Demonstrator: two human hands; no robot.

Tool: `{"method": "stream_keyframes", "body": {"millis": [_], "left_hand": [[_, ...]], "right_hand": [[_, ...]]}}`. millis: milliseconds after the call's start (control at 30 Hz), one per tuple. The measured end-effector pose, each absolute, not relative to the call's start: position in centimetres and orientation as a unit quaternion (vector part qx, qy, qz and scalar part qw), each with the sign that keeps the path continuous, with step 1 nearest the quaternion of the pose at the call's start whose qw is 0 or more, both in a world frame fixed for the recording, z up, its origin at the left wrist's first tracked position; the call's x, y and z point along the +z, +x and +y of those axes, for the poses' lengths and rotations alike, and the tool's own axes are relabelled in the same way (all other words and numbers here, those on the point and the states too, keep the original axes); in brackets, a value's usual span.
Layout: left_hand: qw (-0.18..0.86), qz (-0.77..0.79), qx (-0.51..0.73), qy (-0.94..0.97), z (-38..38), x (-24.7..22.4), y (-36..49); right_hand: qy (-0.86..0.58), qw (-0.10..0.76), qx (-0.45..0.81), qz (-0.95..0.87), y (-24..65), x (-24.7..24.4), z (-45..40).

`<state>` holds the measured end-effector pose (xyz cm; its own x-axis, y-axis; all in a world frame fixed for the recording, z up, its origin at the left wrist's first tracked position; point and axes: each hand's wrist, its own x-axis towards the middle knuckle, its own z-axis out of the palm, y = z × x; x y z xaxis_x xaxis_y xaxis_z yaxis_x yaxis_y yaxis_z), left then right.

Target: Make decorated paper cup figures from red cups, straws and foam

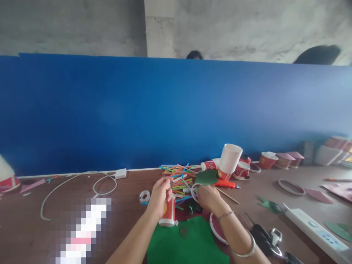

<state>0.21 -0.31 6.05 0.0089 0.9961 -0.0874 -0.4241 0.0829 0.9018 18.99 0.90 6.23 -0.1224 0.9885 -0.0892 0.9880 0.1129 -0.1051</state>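
Observation:
My left hand (161, 191) is closed at the side of a red-and-white paper cup (170, 212), its fingers curled near the cup's top. The cup stands wide end down at the back edge of a green sheet (184, 245). To the right, my right hand (207, 196) reaches over the pile with its fingers bent down. Beside its fingertips shows a thin pale ring (193, 193), which they seem to grip; the fingertips are partly hidden. Behind both hands lies a heap of coloured straws (181, 170). A roll of tape (144, 197) rests left of my left hand.
Stacked paper cups (230, 161) stand behind my right hand, beside an orange utility knife (227, 184) and a wooden stick (227, 195). A power strip (313, 227) and black-handled scissors (261, 234) lie on the right. A white cable (68, 179) loops on the left. A blue partition (165, 110) borders the table.

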Motion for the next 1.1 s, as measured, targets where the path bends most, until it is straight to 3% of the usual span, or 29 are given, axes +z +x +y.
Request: {"method": "stream_keyframes", "body": {"millis": [133,300,367,467,700,1100], "left_hand": [[0.489,0.463,0.524,0.521,-0.8,6.1,0.6],[0.343,0.456,0.467,0.676,-1.4,5.7,0.8],[0.306,0.468,0.446,0.699,-1.6,5.5,0.9],[0.281,0.481,0.45,0.698,-1.8,5.2,1.1],[0.353,0.448,0.534,0.624,-1.6,5.6,1.3],[0.392,0.464,0.538,0.584,-1.7,6.3,1.3]], "right_hand": [[-0.63,0.066,0.073,-0.77,18.6,6.5,1.4],[-0.487,0.308,0.267,-0.773,17.9,7.1,1.3],[-0.453,0.35,0.298,-0.764,17.4,7.3,1.0],[-0.435,0.367,0.271,-0.777,16.7,7.7,0.5],[-0.432,0.371,0.254,-0.782,16.4,8.2,0.1],[-0.433,0.368,0.212,-0.795,16.3,8.4,-0.1]]}}
